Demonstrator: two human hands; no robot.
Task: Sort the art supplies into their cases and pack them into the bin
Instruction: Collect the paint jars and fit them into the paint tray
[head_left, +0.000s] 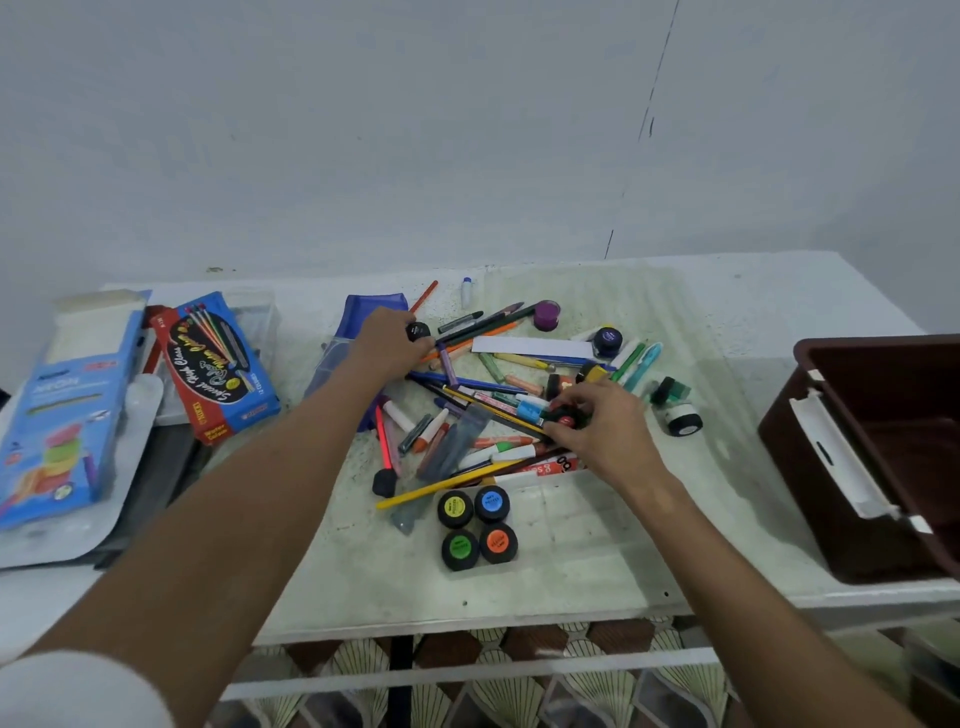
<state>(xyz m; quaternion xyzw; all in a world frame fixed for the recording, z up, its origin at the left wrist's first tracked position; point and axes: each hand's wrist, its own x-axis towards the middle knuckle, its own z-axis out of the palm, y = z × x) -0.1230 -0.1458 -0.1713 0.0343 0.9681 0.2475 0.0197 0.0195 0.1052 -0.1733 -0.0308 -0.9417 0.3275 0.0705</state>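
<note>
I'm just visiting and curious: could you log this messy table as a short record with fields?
left hand: holds a black-capped jar
right hand: pinches a red-labelled jar
pile: loose pencils, crayons, markers mid-table
clear tray: four jars, labelled yellow, blue, green, orange
boxes: blue box and red-blue box, far left
brown bin: right edge, no supplies visible inside

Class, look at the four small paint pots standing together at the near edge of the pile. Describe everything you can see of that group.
The four small round paint pots with black lids stand upright in a tight two-by-two block, sides touching. Each lid carries a round coloured label: yellow and blue in the far row, green and orange in the near row. The label print is too small to read. They appear to sit in a clear plastic tray on the pale table, near a yellow pencil. Neither hand touches them.
</note>
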